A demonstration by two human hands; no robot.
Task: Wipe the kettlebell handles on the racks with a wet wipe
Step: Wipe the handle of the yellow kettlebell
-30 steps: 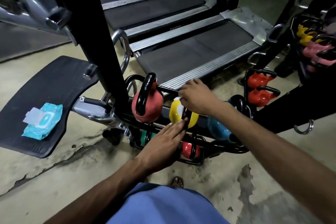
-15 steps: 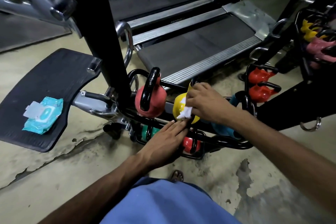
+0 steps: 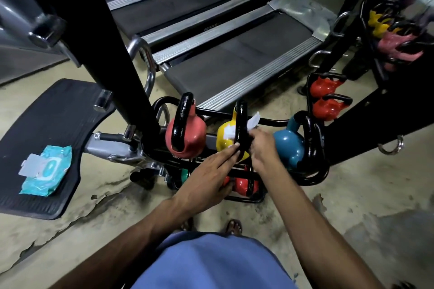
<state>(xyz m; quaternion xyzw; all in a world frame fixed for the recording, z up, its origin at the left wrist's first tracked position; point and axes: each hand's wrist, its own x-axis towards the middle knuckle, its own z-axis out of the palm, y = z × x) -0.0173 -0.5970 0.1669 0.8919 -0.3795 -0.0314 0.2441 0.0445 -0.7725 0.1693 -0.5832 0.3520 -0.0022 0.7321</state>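
- My right hand point(image 3: 264, 148) pinches the wet wipe point(image 3: 252, 121) around the yellow kettlebell's black handle point(image 3: 241, 124), on the rack point(image 3: 314, 177) between the red and blue ones.
- My left hand point(image 3: 206, 179), fingers extended, steadies the handle's near end.

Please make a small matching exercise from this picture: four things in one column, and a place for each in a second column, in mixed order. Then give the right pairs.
Things:
1. wipe pack
2. yellow kettlebell
3. blue kettlebell
4. pink kettlebell

Places:
A. right end of the rack's top row
B. on the black mat, far left
C. left end of the top row
D. middle of the top row, between the two hands

Pairs: 1-B, 2-D, 3-A, 4-C

The left hand touches the yellow kettlebell's handle; the right hand holds the wipe against it.
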